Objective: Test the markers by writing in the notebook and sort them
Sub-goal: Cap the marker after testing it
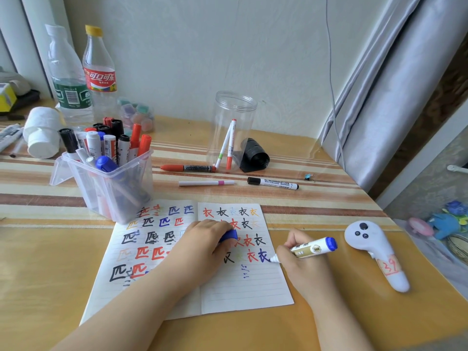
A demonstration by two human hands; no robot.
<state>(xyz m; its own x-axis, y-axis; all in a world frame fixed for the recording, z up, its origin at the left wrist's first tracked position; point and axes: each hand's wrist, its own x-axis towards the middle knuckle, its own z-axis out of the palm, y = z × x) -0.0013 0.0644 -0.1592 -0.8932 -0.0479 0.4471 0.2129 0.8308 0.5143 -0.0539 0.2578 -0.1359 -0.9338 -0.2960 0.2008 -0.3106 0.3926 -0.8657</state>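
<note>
An open lined notebook (228, 287) lies at the table's front, covered with red, black and blue characters. My right hand (298, 257) grips a blue marker (312, 249), its tip touching the right page beside a fresh blue character. My left hand (202, 244) rests on the notebook's middle and holds the marker's blue cap (230, 235). A clear bin (114, 188) at the left holds several markers. A clear jar (231, 130) behind holds two thin pens. A red marker (187, 168), a pink-banded pen (206, 183) and a black whiteboard marker (273, 183) lie loose on the table.
Two plastic bottles (83, 74) and a paper roll (41, 133) stand at the back left. A black roll (254, 155) lies beside the jar. A white controller (374, 252) lies right of the notebook. A grey curtain (379, 97) hangs at the right edge.
</note>
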